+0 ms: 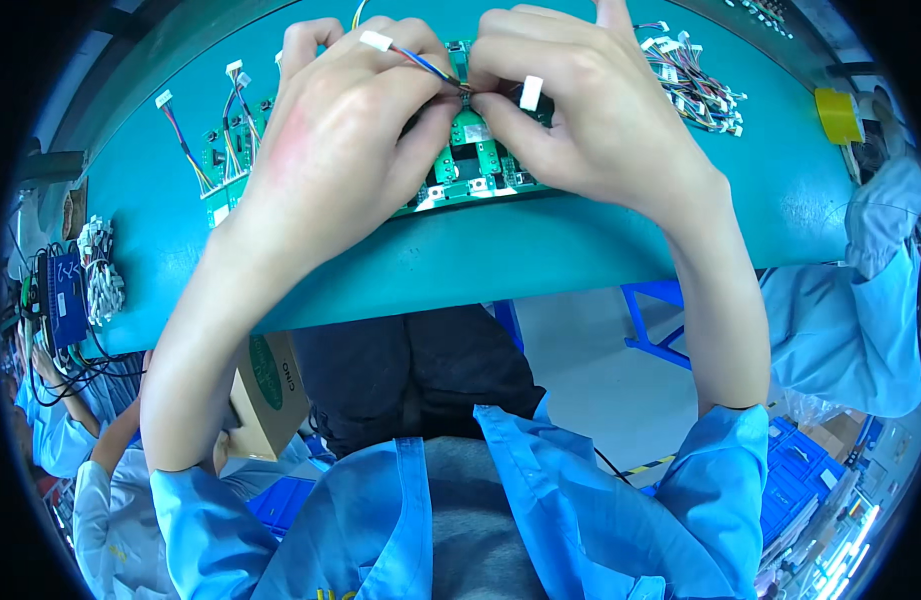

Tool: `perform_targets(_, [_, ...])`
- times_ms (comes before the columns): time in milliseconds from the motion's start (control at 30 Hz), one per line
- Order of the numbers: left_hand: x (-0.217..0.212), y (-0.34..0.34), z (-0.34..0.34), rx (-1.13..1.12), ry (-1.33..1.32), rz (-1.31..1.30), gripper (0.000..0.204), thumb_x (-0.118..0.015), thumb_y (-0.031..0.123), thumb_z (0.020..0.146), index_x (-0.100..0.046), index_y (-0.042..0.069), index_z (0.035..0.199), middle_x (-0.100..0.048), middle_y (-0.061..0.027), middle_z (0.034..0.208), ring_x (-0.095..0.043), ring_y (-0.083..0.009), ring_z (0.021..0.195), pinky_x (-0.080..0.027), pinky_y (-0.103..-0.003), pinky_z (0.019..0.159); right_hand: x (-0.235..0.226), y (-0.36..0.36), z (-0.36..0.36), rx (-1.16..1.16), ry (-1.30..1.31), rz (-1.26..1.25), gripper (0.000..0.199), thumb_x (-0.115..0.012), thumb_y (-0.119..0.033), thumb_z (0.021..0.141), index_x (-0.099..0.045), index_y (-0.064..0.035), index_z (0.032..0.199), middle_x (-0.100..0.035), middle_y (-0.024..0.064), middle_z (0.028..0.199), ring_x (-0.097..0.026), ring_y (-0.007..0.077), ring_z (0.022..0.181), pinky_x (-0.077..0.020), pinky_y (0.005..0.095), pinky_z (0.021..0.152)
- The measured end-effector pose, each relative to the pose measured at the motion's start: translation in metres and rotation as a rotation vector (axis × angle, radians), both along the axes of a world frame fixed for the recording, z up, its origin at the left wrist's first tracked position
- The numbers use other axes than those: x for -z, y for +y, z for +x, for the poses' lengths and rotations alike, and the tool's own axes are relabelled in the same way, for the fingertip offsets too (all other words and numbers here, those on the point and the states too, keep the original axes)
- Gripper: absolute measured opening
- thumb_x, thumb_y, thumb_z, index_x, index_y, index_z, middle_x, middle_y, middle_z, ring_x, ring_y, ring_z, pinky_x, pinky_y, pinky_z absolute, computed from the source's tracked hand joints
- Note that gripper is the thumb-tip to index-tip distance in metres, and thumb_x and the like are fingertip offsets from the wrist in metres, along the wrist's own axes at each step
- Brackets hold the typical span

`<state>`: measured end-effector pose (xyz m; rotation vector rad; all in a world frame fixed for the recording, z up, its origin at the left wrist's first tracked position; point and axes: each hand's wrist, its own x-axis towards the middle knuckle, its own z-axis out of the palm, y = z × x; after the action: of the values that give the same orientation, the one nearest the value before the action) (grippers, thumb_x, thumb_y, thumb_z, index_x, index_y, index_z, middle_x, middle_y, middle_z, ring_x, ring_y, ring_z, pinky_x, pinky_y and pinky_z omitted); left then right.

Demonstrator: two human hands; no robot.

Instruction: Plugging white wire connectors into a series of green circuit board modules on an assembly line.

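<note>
Both hands meet over a green circuit board [471, 160] on the teal bench. Between the fingertips runs a short multicoloured wire harness [421, 62] with a white connector [377, 40] at its upper left end. Thumb and fingers of my left hand [351, 130] pinch the harness from the left. My right hand [581, 110] pinches at the same spot from the right; a second white connector [531, 93] shows beside its thumb. The exact contact with the board is hidden by the fingers. Left of my left hand lies another green board [221, 155] with several wire harnesses standing from it.
A pile of loose wire harnesses [696, 85] lies at the right, with a yellow tape roll [839, 115] beyond. White connectors are bundled [101, 270] at the left edge, beside a blue box [66, 300] with black cables. Other people in blue sit on both sides.
</note>
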<state>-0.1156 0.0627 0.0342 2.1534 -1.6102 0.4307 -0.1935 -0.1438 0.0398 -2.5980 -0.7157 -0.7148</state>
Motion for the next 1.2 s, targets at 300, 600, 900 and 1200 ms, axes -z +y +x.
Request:
perform_targets(300, [0.006,-0.008,0.001,-0.048,0.12,-0.075,0.003,-0.07,0.006,0.084,-0.068,0.004,0.083,-0.065,-0.0031,0.096,-0.057,-0.0256,0.084,-0.034,-0.042,0.094,0.007,-0.004,0.0,0.032,-0.063,0.024,0.01,-0.061,-0.007,0.08,-0.058,-0.0104,0.088,-0.056,0.0046,0.083,-0.055,0.023,0.079,-0.0332,0.0523,0.109])
perform_targets(600, [0.002,-0.014,-0.006,0.002,0.164,-0.148,0.007,-0.069,0.005,0.083,-0.065,0.005,0.089,-0.062,-0.0038,0.093,-0.056,-0.0254,0.085,-0.034,-0.041,0.093,0.007,0.0,-0.002,0.162,-0.049,-0.162,0.01,-0.066,-0.01,0.08,-0.066,-0.0125,0.09,-0.058,0.002,0.084,-0.062,0.0208,0.087,-0.0279,0.0561,0.115])
perform_targets(900, [-0.016,-0.014,-0.006,-0.122,0.254,0.099,0.008,-0.071,0.005,0.082,-0.067,0.003,0.089,-0.064,-0.0057,0.097,-0.056,-0.0253,0.094,-0.035,-0.041,0.095,0.008,-0.022,-0.021,0.126,0.086,0.255,0.026,-0.069,-0.012,0.078,-0.075,-0.0126,0.104,-0.069,0.0041,0.101,-0.063,0.0202,0.095,-0.0318,0.0497,0.112])
perform_targets(1200, [-0.01,-0.01,-0.012,-0.147,0.113,-0.091,0.009,-0.071,0.006,0.083,-0.069,0.001,0.09,-0.066,-0.007,0.103,-0.057,-0.0254,0.103,-0.036,-0.043,0.101,0.034,-0.122,-0.054,0.757,0.034,-0.087,0.019,-0.068,-0.014,0.087,-0.075,-0.0088,0.104,-0.068,0.0029,0.102,-0.06,0.0229,0.101,-0.0273,0.0468,0.113])
